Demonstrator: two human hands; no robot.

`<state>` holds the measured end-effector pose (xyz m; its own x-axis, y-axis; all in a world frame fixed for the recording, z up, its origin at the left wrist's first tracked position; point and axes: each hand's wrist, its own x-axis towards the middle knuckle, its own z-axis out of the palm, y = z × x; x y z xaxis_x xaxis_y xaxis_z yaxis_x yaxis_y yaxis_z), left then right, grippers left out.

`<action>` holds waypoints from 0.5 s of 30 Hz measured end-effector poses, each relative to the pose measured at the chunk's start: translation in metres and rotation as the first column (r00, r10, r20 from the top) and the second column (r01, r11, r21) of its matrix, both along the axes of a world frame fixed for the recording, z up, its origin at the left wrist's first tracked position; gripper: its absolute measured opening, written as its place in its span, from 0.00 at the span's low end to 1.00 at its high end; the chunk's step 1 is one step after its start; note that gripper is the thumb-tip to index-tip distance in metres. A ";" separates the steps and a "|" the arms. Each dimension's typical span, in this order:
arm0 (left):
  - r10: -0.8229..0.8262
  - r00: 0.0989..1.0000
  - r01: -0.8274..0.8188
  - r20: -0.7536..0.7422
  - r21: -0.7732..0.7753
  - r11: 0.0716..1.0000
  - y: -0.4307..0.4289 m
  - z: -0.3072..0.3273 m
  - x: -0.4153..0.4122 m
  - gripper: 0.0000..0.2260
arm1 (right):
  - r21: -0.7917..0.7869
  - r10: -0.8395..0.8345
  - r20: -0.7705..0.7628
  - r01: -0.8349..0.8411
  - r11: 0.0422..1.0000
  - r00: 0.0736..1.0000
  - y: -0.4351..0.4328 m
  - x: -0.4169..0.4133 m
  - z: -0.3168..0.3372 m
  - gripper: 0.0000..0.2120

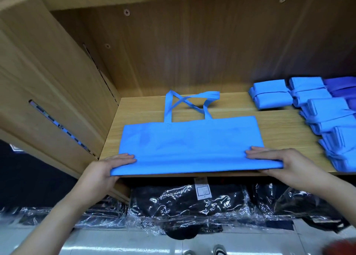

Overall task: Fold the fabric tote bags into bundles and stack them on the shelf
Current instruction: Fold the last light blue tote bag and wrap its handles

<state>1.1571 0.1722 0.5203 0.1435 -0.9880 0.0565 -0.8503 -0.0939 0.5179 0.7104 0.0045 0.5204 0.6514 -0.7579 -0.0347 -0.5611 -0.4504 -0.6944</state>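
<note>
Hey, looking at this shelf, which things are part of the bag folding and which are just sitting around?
Part of the job: blue tote bag, gripped at its near edge by left hand and right hand; folded blue bundles; wooden shelf.
Lying about: plastic-wrapped black packages below the shelf; cardboard box at left.

The wooden shelf [279,123] carries a light blue tote bag [188,139] spread flat across its middle, its two handles [190,100] crossed and pointing toward the back panel, its doubled near edge jutting out past the board's front lip. Along the right side, folded light blue bundles [269,97] lie in overlapping rows from the back to the front edge, with a few darker blue bundles [341,87] at the far right corner. Below the shelf, dark packs in clear plastic wrap [185,200] lie side by side on the pale floor [125,243].
</note>
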 end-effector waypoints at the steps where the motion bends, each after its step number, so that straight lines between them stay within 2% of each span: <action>1: 0.100 0.994 -0.100 -0.055 0.001 0.995 0.002 0.003 -0.003 0.28 | 0.102 -0.101 0.083 0.092 0.991 0.991 0.003 -0.003 0.001 0.21; 2: 0.202 0.971 -0.202 -0.131 0.015 0.979 0.003 0.006 -0.007 0.24 | 0.157 -0.178 0.150 0.154 0.975 0.972 0.005 -0.004 0.000 0.18; 3: 0.282 0.930 -0.285 -0.237 0.024 0.958 0.001 0.007 -0.009 0.20 | 0.149 -0.231 0.172 0.207 0.967 0.958 0.005 -0.003 0.001 0.14; 5: 0.376 0.821 -0.404 -0.430 0.029 0.914 -0.004 0.010 -0.016 0.10 | 0.123 -0.324 0.158 0.307 0.944 0.933 0.006 0.004 -0.001 0.08; 8: 0.413 0.699 -0.477 -0.584 0.050 0.878 -0.014 0.008 -0.023 0.06 | 0.120 -0.456 0.238 0.439 0.890 0.858 0.002 0.017 -0.010 0.10; 10: 0.444 0.730 -0.506 -0.519 0.027 0.862 -0.019 0.003 -0.027 0.05 | 0.079 -0.524 0.242 0.521 0.850 0.817 0.002 0.027 -0.016 0.07; 11: 0.474 0.767 -0.525 -0.432 0.003 0.851 -0.021 0.000 -0.029 0.03 | 0.027 -0.555 0.224 0.564 0.825 0.801 0.002 0.031 -0.019 0.03; 12: 0.498 0.800 -0.536 -0.336 -0.024 0.844 -0.022 -0.002 -0.030 0.05 | -0.052 -0.576 0.197 0.595 0.802 0.794 0.003 0.035 -0.019 0.03; 15: 0.533 0.842 -0.540 -0.088 -0.096 0.836 -0.024 -0.006 -0.037 0.14 | -0.234 -0.635 0.125 0.644 0.728 0.763 0.009 0.046 -0.018 0.14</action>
